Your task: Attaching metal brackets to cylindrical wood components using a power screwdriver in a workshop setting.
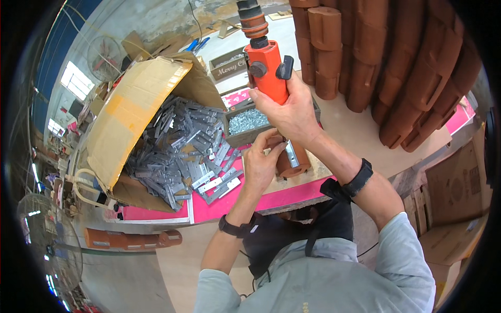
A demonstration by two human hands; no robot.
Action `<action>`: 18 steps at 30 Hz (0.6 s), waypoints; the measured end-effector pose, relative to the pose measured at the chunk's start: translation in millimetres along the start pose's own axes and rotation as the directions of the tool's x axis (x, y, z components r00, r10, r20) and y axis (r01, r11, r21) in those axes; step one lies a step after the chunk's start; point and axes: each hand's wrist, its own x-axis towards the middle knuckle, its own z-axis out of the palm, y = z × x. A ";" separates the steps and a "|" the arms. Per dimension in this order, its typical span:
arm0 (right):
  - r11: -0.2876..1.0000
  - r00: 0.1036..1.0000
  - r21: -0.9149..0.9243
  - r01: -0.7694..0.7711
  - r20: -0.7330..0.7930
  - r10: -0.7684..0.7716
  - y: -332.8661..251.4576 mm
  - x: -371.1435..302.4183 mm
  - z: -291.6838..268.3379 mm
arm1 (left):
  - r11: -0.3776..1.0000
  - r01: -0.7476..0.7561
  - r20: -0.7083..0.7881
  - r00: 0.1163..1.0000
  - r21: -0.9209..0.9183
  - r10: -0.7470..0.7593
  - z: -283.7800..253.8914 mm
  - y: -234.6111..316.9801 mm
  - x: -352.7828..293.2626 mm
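My right hand (pixel 296 112) is wrapped round the body of an orange power drill (pixel 267 60), which stands upright over the bench; its lower end is hidden behind the hand. Just below, my left hand (pixel 260 159) has its thumb and fingers pinched together, and whatever they hold is too small to make out. Those fingertips are close to a narrow metal plate (pixel 291 155) lying along a short brown tube (pixel 295 171). Beyond my left hand is a grey box (pixel 244 138) filled with small silvery screws (pixel 249 120).
A tipped cardboard box (pixel 122 117) spills many grey metal plates (pixel 180 143) onto the pink bench top (pixel 219 204). Stacked brown tubes (pixel 360 62) rise at the far right. Another brown tube (pixel 130 239) lies below left, near a fan (pixel 52 235). Cardboard boxes (pixel 454 193) stand at right.
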 end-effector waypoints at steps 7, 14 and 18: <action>0.997 0.998 -0.053 0.049 -0.032 -0.051 14.9 -3.3 2.1 | 1.000 -0.006 0.003 1.000 0.023 0.006 3.7 -8.0 4.3; 0.992 0.999 -0.122 -0.021 0.024 0.025 15.0 -6.9 -1.6 | 1.000 -0.003 -0.002 1.000 0.030 0.003 5.0 -15.0 5.6; 0.997 1.000 -0.083 0.001 -0.027 -0.003 21.5 -6.6 1.0 | 0.999 0.004 0.003 1.000 0.035 -0.005 6.2 -17.3 6.2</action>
